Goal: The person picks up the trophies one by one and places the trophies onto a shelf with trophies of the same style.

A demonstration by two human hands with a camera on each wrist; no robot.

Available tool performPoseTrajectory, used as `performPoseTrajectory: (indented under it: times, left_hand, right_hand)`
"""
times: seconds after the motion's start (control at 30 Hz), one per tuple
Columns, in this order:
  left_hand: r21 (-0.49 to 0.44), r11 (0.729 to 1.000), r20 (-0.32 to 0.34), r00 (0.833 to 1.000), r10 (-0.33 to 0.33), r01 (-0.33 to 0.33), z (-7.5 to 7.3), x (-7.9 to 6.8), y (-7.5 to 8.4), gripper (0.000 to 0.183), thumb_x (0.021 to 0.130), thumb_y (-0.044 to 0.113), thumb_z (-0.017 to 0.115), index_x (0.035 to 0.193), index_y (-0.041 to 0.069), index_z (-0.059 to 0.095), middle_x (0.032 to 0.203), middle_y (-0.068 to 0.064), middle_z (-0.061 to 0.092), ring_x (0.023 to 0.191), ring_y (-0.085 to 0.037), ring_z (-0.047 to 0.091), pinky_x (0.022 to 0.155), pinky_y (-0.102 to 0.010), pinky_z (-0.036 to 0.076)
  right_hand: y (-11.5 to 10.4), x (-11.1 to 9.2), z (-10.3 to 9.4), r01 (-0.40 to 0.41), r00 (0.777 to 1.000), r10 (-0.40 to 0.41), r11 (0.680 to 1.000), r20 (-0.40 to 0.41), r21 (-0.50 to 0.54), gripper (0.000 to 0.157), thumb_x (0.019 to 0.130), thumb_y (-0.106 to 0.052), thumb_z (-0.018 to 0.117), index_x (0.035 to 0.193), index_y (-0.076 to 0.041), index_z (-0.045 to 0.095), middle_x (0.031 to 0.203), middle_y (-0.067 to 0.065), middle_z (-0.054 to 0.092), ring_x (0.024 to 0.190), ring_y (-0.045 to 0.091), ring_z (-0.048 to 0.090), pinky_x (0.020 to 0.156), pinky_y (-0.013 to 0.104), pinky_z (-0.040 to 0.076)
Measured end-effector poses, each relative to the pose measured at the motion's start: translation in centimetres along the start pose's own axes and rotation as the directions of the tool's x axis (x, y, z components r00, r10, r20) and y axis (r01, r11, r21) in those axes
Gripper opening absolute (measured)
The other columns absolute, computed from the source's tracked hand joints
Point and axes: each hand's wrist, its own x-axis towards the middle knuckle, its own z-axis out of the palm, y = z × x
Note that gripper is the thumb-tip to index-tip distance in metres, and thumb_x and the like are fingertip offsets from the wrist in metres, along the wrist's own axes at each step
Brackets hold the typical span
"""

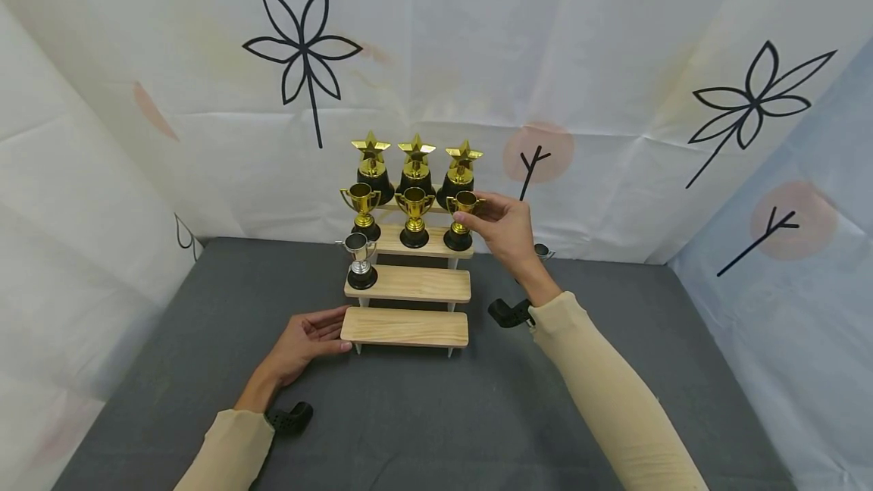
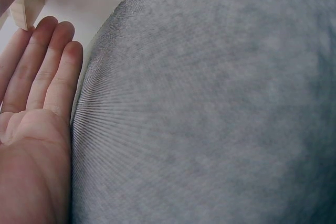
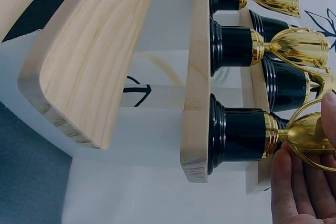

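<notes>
My right hand pinches a gold trophy cup by its bowl, thumb on the near side, fingers behind. The cup stands upright at the right end of the second-highest step, its black base against the wood. Two matching gold cups share that step. My left hand lies at the left end of the lowest step of a wooden display stand, thumb by the front corner. In the left wrist view its fingers are straight, tips close to the board's edge and a white side panel.
Three gold star trophies line the top step. A silver cup stands at the left of the step below the gold cups. Another silver cup is mostly hidden behind my right forearm. Printed white cloth backs the grey table.
</notes>
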Motion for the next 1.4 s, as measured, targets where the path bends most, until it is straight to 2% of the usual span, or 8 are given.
performPoseTrajectory:
  times: [0.7,0.93,1.17,1.4]
  left_hand:
    - [0.001,1.000,0.002,1.000,-0.005,0.005,0.0,0.0,-0.1,0.079,0.081,-0.005,0.082,0.147,-0.013,0.041,0.146,-0.035,0.045,0.121,-0.013,0.062,0.101,-0.030,0.053]
    - [0.001,1.000,0.011,1.000,0.006,-0.006,0.0,0.0,-0.2,0.078,0.081,-0.006,0.081,0.147,-0.014,0.041,0.145,-0.036,0.045,0.121,-0.013,0.062,0.101,-0.030,0.054]
    - [0.005,1.000,0.013,1.000,0.015,-0.015,0.0,-0.1,-0.2,0.077,0.082,-0.007,0.080,0.147,-0.014,0.040,0.146,-0.036,0.044,0.121,-0.011,0.061,0.101,-0.030,0.053]
    - [-0.001,1.000,0.011,1.000,0.013,-0.013,0.0,-0.1,-0.1,0.078,0.081,-0.006,0.081,0.147,-0.014,0.040,0.146,-0.036,0.044,0.121,-0.011,0.062,0.101,-0.030,0.053]
  right_hand:
    - [0.4,-0.4,0.1,0.017,1.000,-0.017,1.000,-0.005,0.013,0.043,0.083,-0.007,0.085,0.122,0.003,0.071,0.109,0.020,0.073,0.100,0.026,0.072,0.087,0.032,0.062]
    - [0.7,-0.6,-0.1,0.023,1.000,-0.023,0.999,0.004,0.027,0.041,0.083,-0.008,0.085,0.120,0.004,0.072,0.109,0.022,0.072,0.102,0.029,0.070,0.090,0.033,0.061]
    - [0.4,-0.9,-0.4,0.003,1.000,-0.004,0.998,0.008,0.060,0.037,0.086,-0.003,0.081,0.121,0.006,0.071,0.113,0.026,0.071,0.101,0.025,0.071,0.091,0.032,0.060]
    - [0.7,-1.2,-1.1,0.009,1.000,-0.009,0.999,0.002,0.053,0.041,0.088,0.004,0.077,0.126,0.010,0.066,0.119,0.029,0.068,0.110,0.037,0.067,0.093,0.031,0.060]
